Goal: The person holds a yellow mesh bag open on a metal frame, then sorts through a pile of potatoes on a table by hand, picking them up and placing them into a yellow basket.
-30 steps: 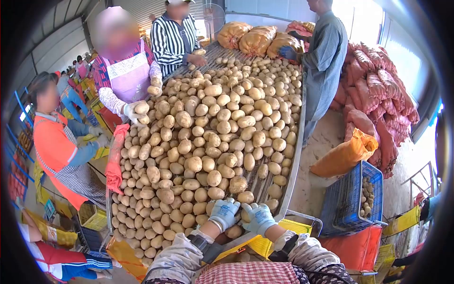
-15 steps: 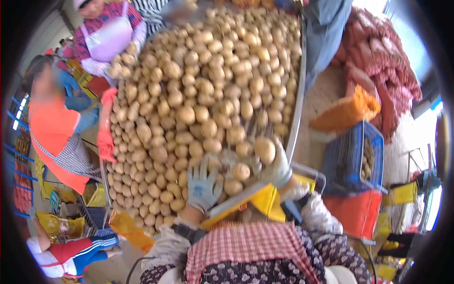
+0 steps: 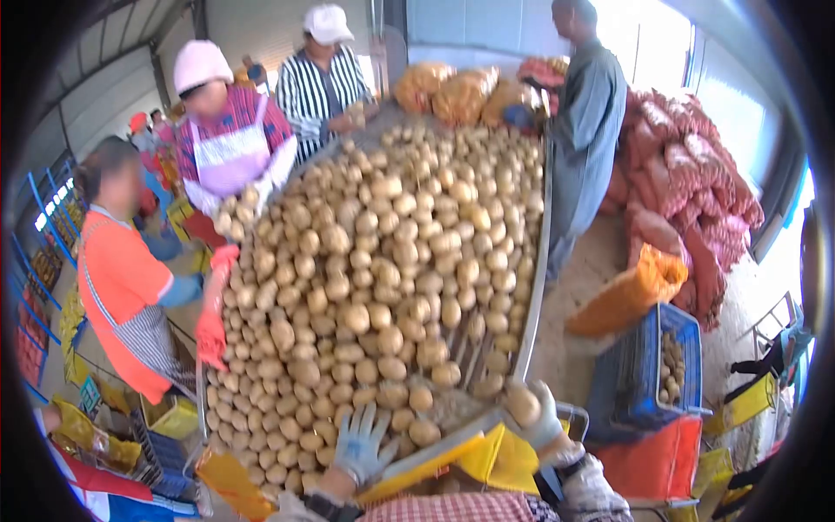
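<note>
A broad heap of potatoes covers the sorting table in front of me. My left hand, in a pale glove, rests on the potatoes at the near edge with its fingers spread. In my gloved right hand is a large potato, held at the table's near right corner. Below that hand a yellow mesh bag hangs at the near rim. Bare slats show between the potatoes toward the right side.
Co-workers stand along the left side and far end, and one in blue-grey on the right. A blue crate holding potatoes, an orange sack and stacked red sacks stand to the right.
The view has tilted up, showing the far end and more co-workers. My right hand has moved the potato outward to the right, toward the table's corner. The left hand stays on the heap.
</note>
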Demonstrator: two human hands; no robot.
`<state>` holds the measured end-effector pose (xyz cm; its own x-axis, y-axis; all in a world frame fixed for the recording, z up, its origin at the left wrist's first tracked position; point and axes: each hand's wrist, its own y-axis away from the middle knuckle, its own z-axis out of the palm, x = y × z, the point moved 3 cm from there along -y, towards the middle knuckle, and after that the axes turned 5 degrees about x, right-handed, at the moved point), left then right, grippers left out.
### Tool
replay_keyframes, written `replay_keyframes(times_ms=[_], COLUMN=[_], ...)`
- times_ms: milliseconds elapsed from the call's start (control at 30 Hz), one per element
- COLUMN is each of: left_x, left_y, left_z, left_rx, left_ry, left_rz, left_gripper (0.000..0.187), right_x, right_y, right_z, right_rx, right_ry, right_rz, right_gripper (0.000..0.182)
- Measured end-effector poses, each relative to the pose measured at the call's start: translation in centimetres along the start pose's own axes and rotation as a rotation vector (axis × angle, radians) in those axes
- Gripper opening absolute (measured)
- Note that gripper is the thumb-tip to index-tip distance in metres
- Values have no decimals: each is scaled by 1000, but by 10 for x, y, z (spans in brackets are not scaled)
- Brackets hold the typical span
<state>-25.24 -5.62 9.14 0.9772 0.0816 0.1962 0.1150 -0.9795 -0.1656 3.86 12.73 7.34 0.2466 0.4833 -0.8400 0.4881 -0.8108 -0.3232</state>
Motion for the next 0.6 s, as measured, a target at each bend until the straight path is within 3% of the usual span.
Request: replay_keyframes(times_ms=[67,133,233,333,367,400,467,533,567,600], left_x=[-13,-24,-47,-61,-63,-65,-63,-65,-65,-70], left_y=[16,20,11,-6,-12,-19,-21,0,14,23], left_z=[9,5,15,18,16,12,9,14,11,10], left_rx=[28,146,131,162,132,162,52,72,18,-19], left_ry=[38,-41,-121,-87,-61,80,40,9,-48,94], left_rz=[-71,-99,-114,-57,-71,-101,-143,43,130,123], left_gripper=[72,73,75,77,77,76,76,76,74,72], right_x=[64,34,59,73,84,92,30,25,3,-23], right_y=[30,48,85,98,103,106,86,71,50,30], right_z=[-26,-49,-54,-44,-45,-44,-47,-47,-45,-39], right_rx=[219,71,207,163,111,145,100,140,154,150], right_ry=[-858,-1279,-1019,-977,-831,-618,246,842,856,861], right_rz=[838,1088,1231,1265,1349,1288,1114,637,451,282], right_gripper=[53,58,65,72,77,75,67,58,57,57])
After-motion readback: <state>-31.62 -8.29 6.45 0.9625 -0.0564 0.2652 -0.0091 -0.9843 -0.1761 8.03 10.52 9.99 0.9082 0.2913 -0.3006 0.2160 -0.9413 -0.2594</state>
